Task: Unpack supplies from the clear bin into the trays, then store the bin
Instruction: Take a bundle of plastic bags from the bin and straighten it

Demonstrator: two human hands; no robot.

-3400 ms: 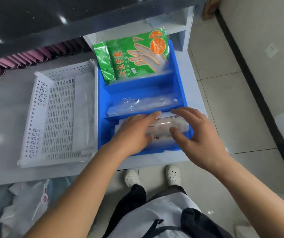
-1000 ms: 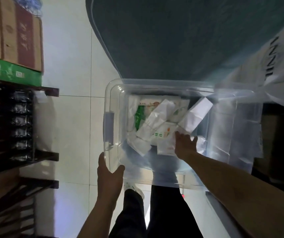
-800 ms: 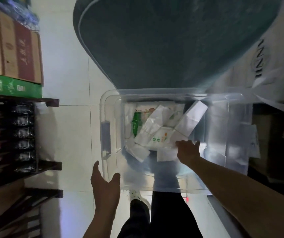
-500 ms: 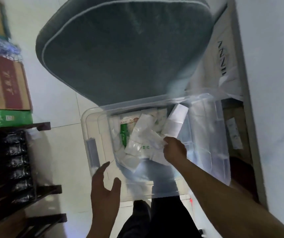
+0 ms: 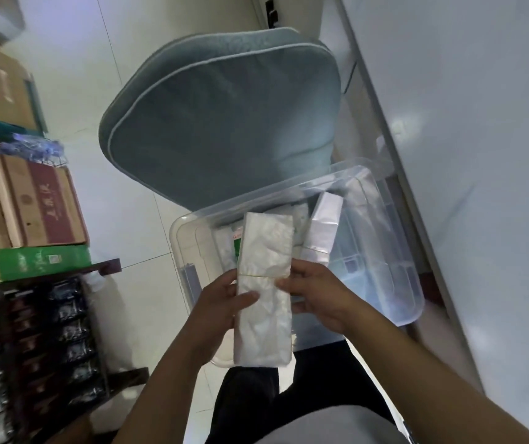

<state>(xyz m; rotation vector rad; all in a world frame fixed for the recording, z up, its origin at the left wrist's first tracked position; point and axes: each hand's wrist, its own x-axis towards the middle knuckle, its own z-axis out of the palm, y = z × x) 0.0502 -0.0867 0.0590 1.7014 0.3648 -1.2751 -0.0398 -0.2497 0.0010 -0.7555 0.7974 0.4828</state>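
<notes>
- Long flat white crinkly plastic packet (image 5: 264,290), thin yellowish band across its middle, held up above the near edge of the clear plastic storage bin (image 5: 394,251), between both hands.
- Left hand (image 5: 216,310) grips packet's left edge; thumb curled over the front face, fingers behind, mostly hidden.
- Right hand (image 5: 316,296) grips packet's right edge at about the band; thumb on front, fingers curled behind.
- Packet roughly upright in view, slightly tilted; top end overlaps bin interior, bottom end over person's dark trousers (image 5: 305,389).
- Bin on pale tiled floor (image 5: 135,219), lid off, open top facing camera. Right half of the bin shows only its bare ribbed bottom.
- Inside bin, left part: more white packets, partly hidden behind held packet; one with green print (image 5: 236,248) peeking at held packet's left edge.
- Another banded white bundle (image 5: 322,232) leans upright in bin, just right of held packet, not touching hands as far as can tell.
- Grey-green padded chair cushion with pale piping (image 5: 221,123) behind bin, far rim of bin touching or tucked under it; cannot tell which.
- Left side: brown cardboard box with red panel (image 5: 29,209) on a flat green box (image 5: 42,261), on dark shelf rack (image 5: 39,331) with shiny dark packs.
- Right side: white wall or panel (image 5: 481,155) close beside bin.
- Trays not in view.
</notes>
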